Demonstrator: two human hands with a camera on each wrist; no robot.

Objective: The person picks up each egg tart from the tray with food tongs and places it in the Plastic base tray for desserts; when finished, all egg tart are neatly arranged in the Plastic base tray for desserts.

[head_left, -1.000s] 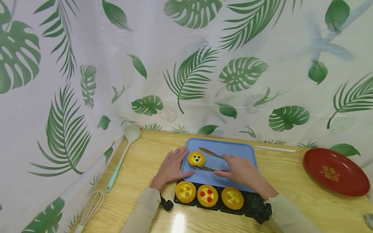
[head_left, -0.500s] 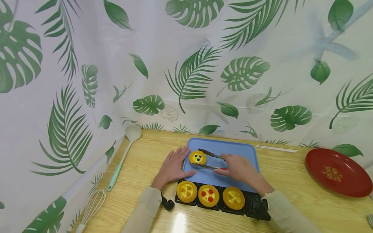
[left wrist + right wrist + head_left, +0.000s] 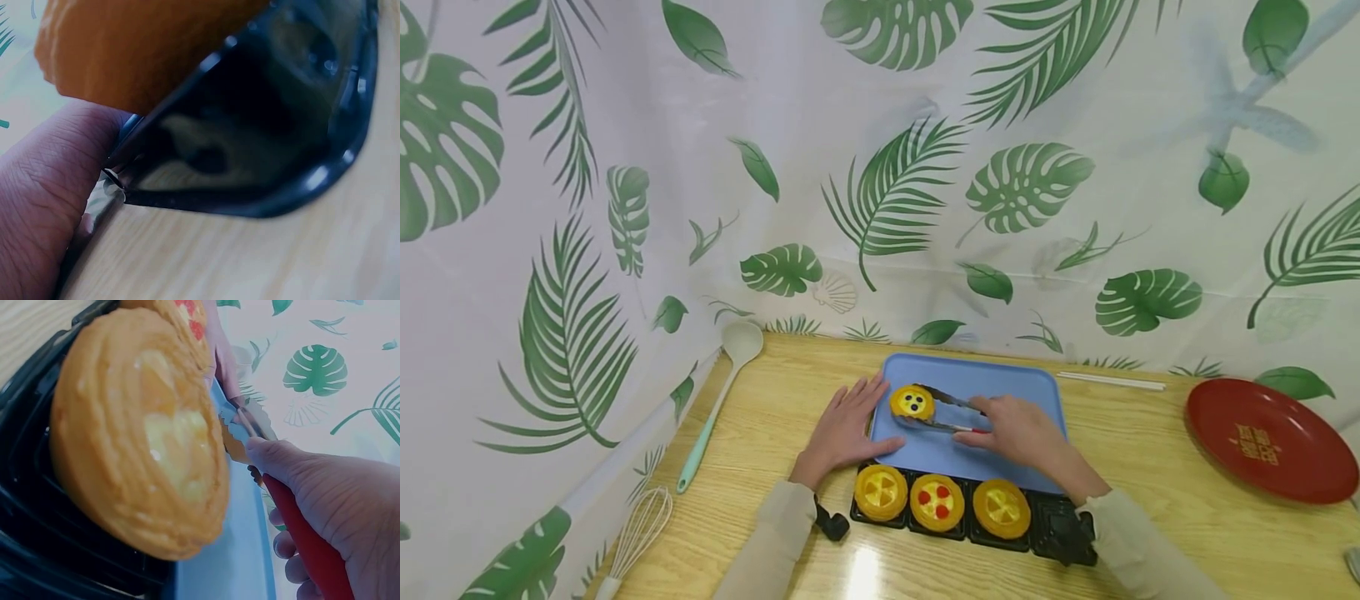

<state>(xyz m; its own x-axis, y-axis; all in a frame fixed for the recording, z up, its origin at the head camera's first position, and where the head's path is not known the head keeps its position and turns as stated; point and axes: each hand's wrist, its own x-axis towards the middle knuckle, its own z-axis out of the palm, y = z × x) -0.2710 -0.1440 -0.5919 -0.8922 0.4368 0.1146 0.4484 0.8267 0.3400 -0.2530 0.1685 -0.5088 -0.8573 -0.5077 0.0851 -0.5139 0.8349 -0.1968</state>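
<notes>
My right hand [image 3: 1018, 429] grips a pair of tongs [image 3: 951, 427] with red on the handle [image 3: 312, 544]. The tongs' metal jaws are closed around an egg tart [image 3: 912, 403] topped with dark berries, at the left side of the blue tray [image 3: 992, 379]. Whether the tart is off the tray I cannot tell. My left hand [image 3: 846, 425] rests at the tray's left edge with fingers spread and holds nothing. In front of the tray lies a black plastic holder [image 3: 1052, 525] with a row of compartments. Three hold tarts, one with red topping [image 3: 937, 503]; the rightmost compartment is without one.
A red oval plate [image 3: 1270, 442] lies on the right, with white chopsticks [image 3: 1108, 381] at the back. To the left are a ladle [image 3: 718, 408] with a mint handle and a whisk [image 3: 636, 533]. A leaf-patterned curtain [image 3: 895, 167] borders the table's back and left.
The tongs have closed from wide apart onto the berry-topped tart, which now sits slightly further right and looks a little tilted. The left hand has stayed in place.
</notes>
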